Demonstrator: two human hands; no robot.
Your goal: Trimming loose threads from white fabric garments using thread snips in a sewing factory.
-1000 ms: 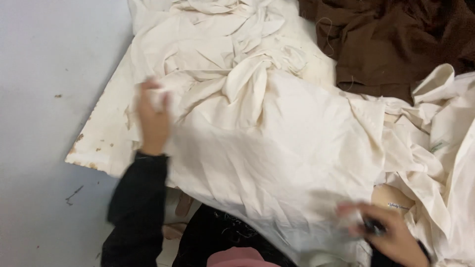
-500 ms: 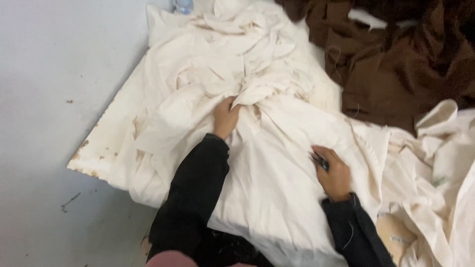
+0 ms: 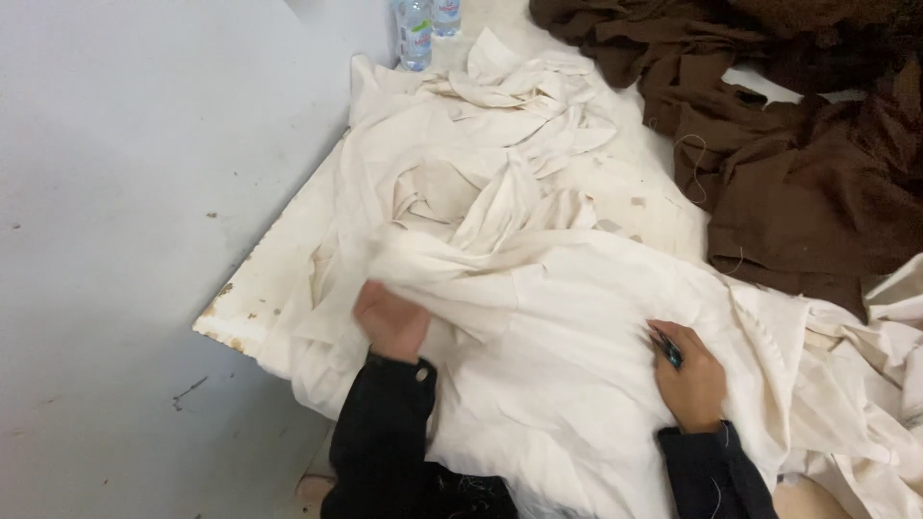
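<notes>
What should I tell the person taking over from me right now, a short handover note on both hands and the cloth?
Left hand: gripping a fold of the cream cloth at its left edge, fingers tucked under the fabric.
Right hand: pressed flat on the same cloth, with a small dark tool pinched in the fingers; what kind of tool is too small to tell.
Cloth: spread over the lap and the stained board, with more cream pieces bunched behind it.
Nearby: brown fabric pile at upper right, two clear water bottles at the top edge.
Done: the piece is laid out and pinned by both hands.
Left: the cloth is still wrinkled, not smoothed.
</notes>
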